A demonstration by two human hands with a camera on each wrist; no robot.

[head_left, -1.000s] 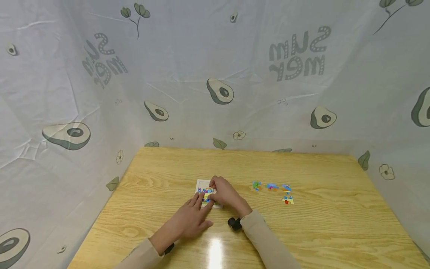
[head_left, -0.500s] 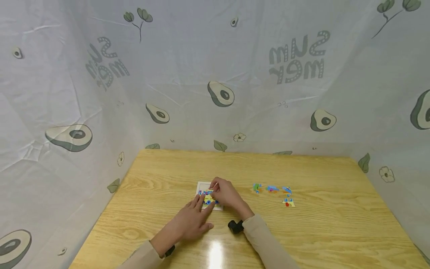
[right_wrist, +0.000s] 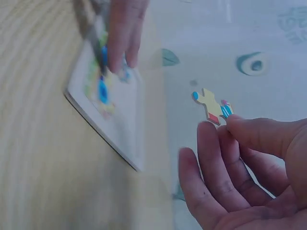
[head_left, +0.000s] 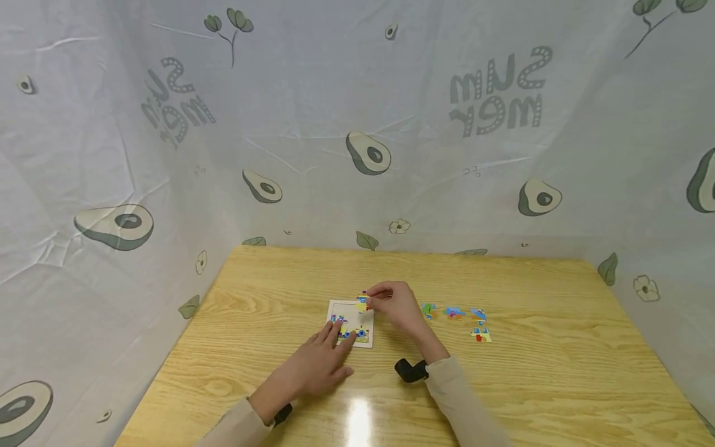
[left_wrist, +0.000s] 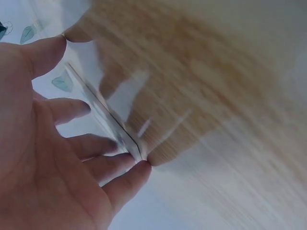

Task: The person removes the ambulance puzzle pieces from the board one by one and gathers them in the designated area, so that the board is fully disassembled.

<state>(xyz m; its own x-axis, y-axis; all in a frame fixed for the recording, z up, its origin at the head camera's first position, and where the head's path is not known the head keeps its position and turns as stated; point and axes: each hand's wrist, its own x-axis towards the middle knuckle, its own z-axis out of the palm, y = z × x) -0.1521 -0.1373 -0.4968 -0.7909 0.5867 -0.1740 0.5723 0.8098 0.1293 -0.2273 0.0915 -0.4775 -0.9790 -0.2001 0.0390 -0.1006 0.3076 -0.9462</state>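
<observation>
A white puzzle board (head_left: 367,343) lies on the table with several colourful pieces fitted along its lower and left parts. My left hand (head_left: 314,365) rests on its lower left with fingers spread and fairly straight; in the left wrist view the fingertips touch the board's edge (left_wrist: 112,120). Above the board's upper right corner, my right hand (head_left: 398,305) pinches a puzzle piece (right_wrist: 209,106) between thumb and fingers. That piece is yellow with red and blue patches, and it is lifted clear of the board.
Right of the board lie loose puzzle pieces: a green one (head_left: 428,310), a blue and orange one (head_left: 454,312), another blue one (head_left: 478,315) and a yellow and red one (head_left: 481,335). A patterned white curtain (head_left: 313,124) encloses the wooden table (head_left: 536,385).
My right hand has lifted the yellow puzzle piece off the board and moved up and to the right, baring the board's middle. My left hand has stayed in place.
</observation>
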